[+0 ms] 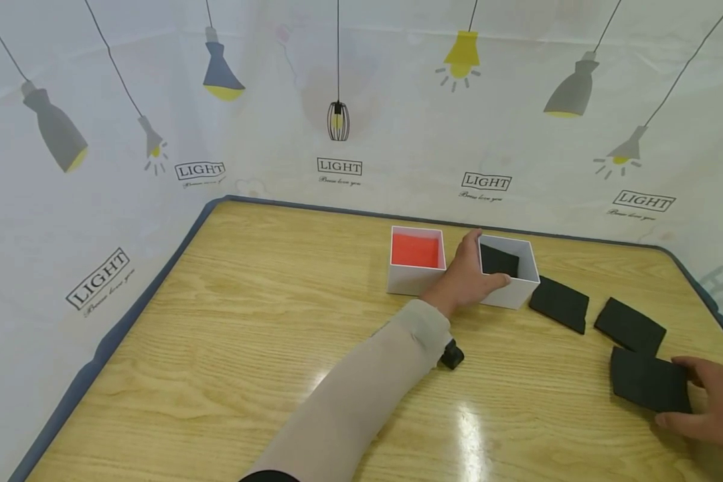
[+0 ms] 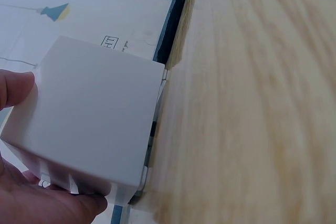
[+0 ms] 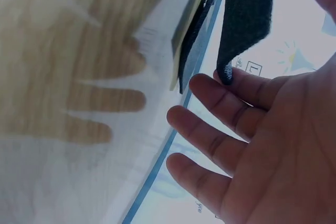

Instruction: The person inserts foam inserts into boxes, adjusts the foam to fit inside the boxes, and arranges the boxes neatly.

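Note:
My left hand [image 1: 466, 276] grips a white open-topped box [image 1: 509, 292] by its near left side, thumb over the front rim. A black piece [image 1: 499, 260] lies inside that box. The left wrist view shows the thumb and fingers on opposite sides of the white box [image 2: 89, 114]. At the right, my right hand [image 1: 713, 405] pinches a black flat rectangular piece [image 1: 649, 380] by its right edge. In the right wrist view, the black piece [image 3: 247, 19] is held between thumb and index finger of the right hand [image 3: 283, 124], with the other fingers spread.
A second white box [image 1: 416, 280] with a red piece [image 1: 416, 250] inside stands left of the gripped box. Two more black pieces lie on the wooden table [image 1: 247, 301], one [image 1: 559, 304] beside the box and another [image 1: 630, 326] farther right. A printed curtain [image 1: 397, 134] borders the table's back.

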Motion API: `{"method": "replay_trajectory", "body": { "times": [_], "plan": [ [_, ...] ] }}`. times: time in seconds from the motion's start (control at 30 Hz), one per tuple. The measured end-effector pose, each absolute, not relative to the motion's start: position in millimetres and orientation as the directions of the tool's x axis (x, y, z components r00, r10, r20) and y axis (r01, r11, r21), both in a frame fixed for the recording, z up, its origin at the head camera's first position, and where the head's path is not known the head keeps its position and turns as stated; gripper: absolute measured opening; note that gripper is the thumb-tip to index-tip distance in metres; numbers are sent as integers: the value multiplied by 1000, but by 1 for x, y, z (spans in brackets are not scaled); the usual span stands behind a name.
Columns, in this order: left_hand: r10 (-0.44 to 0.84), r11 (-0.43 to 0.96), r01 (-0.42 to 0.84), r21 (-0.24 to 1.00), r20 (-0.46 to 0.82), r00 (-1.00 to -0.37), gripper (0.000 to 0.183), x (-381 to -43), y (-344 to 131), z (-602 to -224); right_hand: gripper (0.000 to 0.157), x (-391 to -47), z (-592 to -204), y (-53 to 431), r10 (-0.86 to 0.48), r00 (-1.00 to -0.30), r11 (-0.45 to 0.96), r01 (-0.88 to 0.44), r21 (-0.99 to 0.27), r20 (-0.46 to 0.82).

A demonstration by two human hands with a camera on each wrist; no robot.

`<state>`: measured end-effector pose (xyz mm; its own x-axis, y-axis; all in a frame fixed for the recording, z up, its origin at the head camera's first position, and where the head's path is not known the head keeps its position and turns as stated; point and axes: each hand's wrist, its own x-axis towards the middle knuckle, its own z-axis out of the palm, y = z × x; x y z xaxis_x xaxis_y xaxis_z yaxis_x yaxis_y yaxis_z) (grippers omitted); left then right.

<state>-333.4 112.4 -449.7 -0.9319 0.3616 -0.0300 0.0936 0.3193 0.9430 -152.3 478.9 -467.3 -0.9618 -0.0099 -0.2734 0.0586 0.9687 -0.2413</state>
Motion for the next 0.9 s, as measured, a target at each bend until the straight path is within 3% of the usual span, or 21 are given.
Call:
{"method": "replay_trajectory", "body": {
  "times": [0.3, 0.57, 0.7, 0.9],
  "plan": [
    [367, 322, 108, 940, -19, -930, 98, -333, 112, -450, 134, -174, -511, 531, 13, -973, 942, 90, -325, -229],
    [365, 324, 103, 940, -24, -931, 97, -332, 111, -449, 105, -162, -457, 458, -4, -992, 928, 42, -370, -124],
    [365, 321, 101, 942, -24, -931, 97, -332, 111, -448, 97, -163, -429, 427, -34, -990, 921, 21, -389, -135],
    [369, 316, 107, 943, -18, -929, 97, -331, 111, -447, 96, -170, -425, 417, -86, -996, 904, -63, -423, -35]
  ]
}}
